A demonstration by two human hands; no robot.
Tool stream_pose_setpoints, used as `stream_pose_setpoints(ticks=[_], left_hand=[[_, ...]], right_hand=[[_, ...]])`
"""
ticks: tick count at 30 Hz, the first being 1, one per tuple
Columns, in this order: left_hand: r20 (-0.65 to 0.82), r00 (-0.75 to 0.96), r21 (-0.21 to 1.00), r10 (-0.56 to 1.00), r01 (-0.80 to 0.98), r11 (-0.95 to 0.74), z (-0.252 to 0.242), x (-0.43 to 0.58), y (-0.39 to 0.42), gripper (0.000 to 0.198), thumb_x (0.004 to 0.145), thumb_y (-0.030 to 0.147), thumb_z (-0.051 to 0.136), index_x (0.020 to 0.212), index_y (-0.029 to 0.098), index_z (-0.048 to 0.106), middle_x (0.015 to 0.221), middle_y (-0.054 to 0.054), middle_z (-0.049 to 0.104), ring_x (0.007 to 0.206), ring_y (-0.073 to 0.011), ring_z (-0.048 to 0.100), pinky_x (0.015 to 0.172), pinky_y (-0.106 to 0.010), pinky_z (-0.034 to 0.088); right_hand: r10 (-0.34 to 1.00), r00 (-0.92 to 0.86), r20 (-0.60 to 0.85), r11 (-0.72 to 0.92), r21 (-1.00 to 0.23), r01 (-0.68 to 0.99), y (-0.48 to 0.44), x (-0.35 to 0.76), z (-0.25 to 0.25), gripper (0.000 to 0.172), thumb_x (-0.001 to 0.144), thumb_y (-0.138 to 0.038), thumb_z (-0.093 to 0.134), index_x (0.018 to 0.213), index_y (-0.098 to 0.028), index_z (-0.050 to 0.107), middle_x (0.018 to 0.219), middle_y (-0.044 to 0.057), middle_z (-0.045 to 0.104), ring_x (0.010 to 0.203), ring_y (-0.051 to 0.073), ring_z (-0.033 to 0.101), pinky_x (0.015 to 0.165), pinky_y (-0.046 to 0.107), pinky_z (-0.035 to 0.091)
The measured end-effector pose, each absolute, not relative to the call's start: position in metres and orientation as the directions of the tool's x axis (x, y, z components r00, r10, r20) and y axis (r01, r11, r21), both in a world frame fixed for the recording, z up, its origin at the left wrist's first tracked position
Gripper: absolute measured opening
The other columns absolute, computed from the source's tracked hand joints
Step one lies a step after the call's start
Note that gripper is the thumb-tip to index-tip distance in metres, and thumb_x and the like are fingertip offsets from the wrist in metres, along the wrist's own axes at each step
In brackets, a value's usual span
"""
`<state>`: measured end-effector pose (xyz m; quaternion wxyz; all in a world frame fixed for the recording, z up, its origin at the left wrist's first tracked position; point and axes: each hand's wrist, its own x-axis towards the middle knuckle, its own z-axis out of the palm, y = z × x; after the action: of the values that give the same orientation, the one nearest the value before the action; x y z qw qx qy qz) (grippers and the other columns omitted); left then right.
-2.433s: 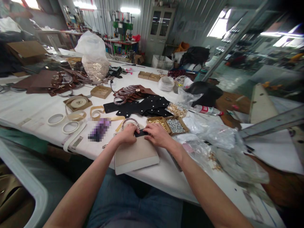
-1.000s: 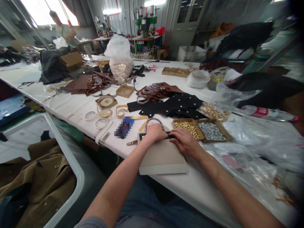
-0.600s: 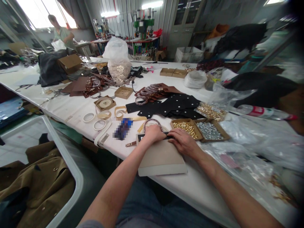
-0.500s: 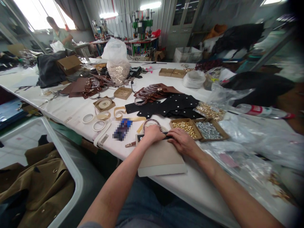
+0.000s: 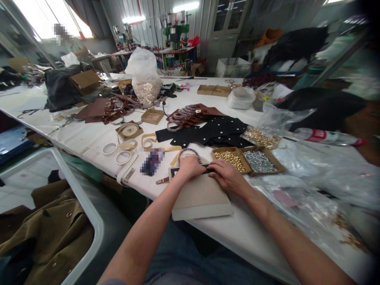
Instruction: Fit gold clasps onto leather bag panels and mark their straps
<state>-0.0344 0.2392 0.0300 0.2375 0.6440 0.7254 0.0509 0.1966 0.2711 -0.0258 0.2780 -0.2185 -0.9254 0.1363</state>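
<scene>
A grey-brown board (image 5: 199, 196) lies at the near edge of the white table (image 5: 89, 136). Across its far end runs a small black strip (image 5: 175, 171). My left hand (image 5: 189, 167) is closed over that strip, fingers curled down on it. My right hand (image 5: 225, 175) presses the strip's right end, its fingers together and bent. A braided ring (image 5: 189, 151) lies just beyond my left hand. Two cardboard boxes sit right of my hands, one with gold studs (image 5: 229, 158), one with silver studs (image 5: 259, 160).
Black studded leather pieces (image 5: 213, 132), brown leather pieces (image 5: 102, 107), tape rolls (image 5: 116, 152), a bag of metal parts (image 5: 145, 87) and clear plastic bags (image 5: 320, 166) cover the table. A white bin with an olive coat (image 5: 44, 233) stands at my left. A person (image 5: 74, 43) works far back.
The view swung left since the earliest frame, bringing the bin and coat into sight. My hands have stayed on the black strip, barely shifting.
</scene>
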Motion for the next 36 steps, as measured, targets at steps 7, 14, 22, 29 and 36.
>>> stream_pose_setpoints(ticks=[7,14,22,29,36], left_hand=[[-0.254,-0.055,0.391,0.966,0.908,0.154,0.024,-0.035,0.24,0.038,0.089,0.049,0.073,0.104,0.017,0.087,0.112,-0.019,0.086,0.112,-0.0372,0.08,0.105,-0.043,0.061],[-0.237,-0.058,0.394,0.97,0.906,0.151,0.024,-0.036,0.238,0.039,0.088,0.051,0.075,0.103,0.018,0.087,0.111,-0.018,0.086,0.112,-0.0366,0.079,0.102,-0.041,0.061],[-0.221,-0.072,0.425,0.973,0.891,0.163,0.026,-0.033,0.235,0.035,0.088,0.051,0.077,0.098,0.018,0.086,0.102,-0.016,0.086,0.104,-0.0355,0.079,0.098,-0.041,0.059],[-0.192,-0.062,0.452,0.979,0.88,0.145,0.014,-0.035,0.238,0.033,0.089,0.051,0.078,0.093,0.019,0.084,0.099,-0.015,0.085,0.101,-0.0353,0.078,0.094,-0.041,0.056],[-0.158,-0.073,0.451,0.985,0.882,0.138,0.012,-0.036,0.235,0.034,0.089,0.053,0.079,0.091,0.019,0.084,0.098,-0.015,0.084,0.102,-0.0348,0.077,0.093,-0.04,0.055]], right_hand=[[0.489,-0.747,0.45,0.861,-0.389,0.329,0.27,0.196,-0.023,0.019,0.115,-0.031,0.065,0.128,-0.025,0.076,0.13,0.014,0.077,0.123,0.037,0.069,0.111,0.062,0.057],[0.489,-0.752,0.442,0.856,-0.407,0.318,0.272,0.194,-0.022,0.019,0.114,-0.031,0.066,0.127,-0.025,0.078,0.129,0.014,0.077,0.122,0.037,0.069,0.11,0.06,0.058],[0.679,-0.582,0.447,0.692,-0.654,0.306,0.262,0.206,0.004,0.025,0.116,-0.032,0.064,0.129,-0.03,0.085,0.13,0.01,0.08,0.121,0.031,0.076,0.109,0.05,0.062],[0.863,-0.424,0.275,0.417,-0.861,0.291,0.253,0.205,0.001,0.027,0.1,-0.036,0.084,0.126,-0.03,0.091,0.116,0.006,0.088,0.104,0.029,0.082,0.096,0.044,0.067],[0.848,-0.5,0.176,0.363,-0.881,0.305,0.26,0.195,-0.01,0.02,0.094,-0.039,0.087,0.11,-0.029,0.094,0.104,0.005,0.088,0.09,0.026,0.079,0.081,0.037,0.063]])
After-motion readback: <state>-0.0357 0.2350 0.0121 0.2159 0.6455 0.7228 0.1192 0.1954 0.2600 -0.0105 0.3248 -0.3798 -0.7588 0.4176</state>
